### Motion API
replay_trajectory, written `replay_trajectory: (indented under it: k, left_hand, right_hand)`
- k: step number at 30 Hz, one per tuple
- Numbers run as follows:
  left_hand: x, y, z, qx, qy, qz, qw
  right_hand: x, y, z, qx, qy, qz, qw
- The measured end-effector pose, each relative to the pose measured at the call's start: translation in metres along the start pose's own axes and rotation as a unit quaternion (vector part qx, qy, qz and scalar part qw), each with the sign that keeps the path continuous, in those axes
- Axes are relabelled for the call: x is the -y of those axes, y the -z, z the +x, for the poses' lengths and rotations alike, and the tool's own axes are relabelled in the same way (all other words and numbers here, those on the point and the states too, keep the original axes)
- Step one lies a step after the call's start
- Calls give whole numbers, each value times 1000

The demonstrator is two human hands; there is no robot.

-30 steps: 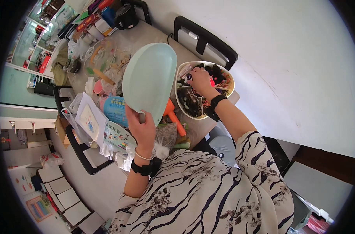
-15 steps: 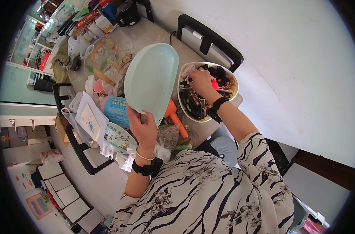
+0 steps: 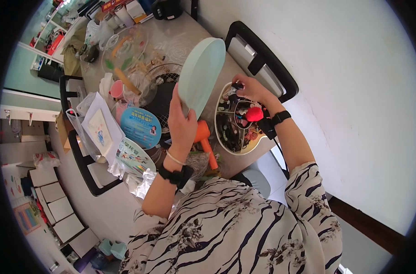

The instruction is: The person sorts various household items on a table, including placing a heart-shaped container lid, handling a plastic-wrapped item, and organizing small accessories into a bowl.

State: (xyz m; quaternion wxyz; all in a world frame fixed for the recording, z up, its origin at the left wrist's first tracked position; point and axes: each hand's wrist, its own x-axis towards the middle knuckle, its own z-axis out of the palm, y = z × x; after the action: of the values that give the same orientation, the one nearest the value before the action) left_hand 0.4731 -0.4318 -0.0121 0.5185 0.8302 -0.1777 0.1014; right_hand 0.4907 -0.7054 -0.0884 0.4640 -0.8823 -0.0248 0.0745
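My left hand [image 3: 181,127] is closed on the near edge of a pale green lid [image 3: 203,73], holding it tilted up on its side over the table. To its right lies a round divided box [image 3: 219,139] with a cream rim, its compartments full of small, mostly dark items that look like hair ties and clips. My right hand [image 3: 253,87] is at the box's far side, with thumb and fingers pinched round a small dark piece [image 3: 238,86] whose kind I cannot make out. A bright red puffy item [image 3: 254,114] sits near the box's middle, below my right hand.
An orange hammer-shaped thing [image 3: 202,132] lies between lid and box. Left of it are a blue round fan [image 3: 140,128], a pink cup [image 3: 117,89], a black wire-mesh rack [image 3: 164,98] and clear plastic containers. Black-framed chairs [image 3: 281,75] stand at the table's sides.
The lid has swung more edge-on and moved right, uncovering the mesh rack. My right hand has moved from inside the box to its far rim, baring the middle. The view has shifted too.
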Motion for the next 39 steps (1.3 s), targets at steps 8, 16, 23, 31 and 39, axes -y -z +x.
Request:
replay_trajectory:
  k: [8, 16, 23, 31, 39]
  left_hand:
    - [15, -36, 46, 37, -27, 66, 997]
    - [36, -42, 46, 56, 5, 107, 993]
    - [42, -45, 34, 21, -77, 221, 972]
    - [40, -58, 8, 146, -214, 246, 934]
    - [61, -127, -12, 278, 44, 109, 953]
  right_hand:
    - [4, -7, 24, 157, -72, -115, 978]
    - [38, 5, 6, 186, -185, -76, 962]
    - [-7, -5, 3, 105, -4, -104, 989]
    - [-4, -7, 3, 112, -50, -78, 989]
    - [9, -1, 0, 107, -36, -72, 991]
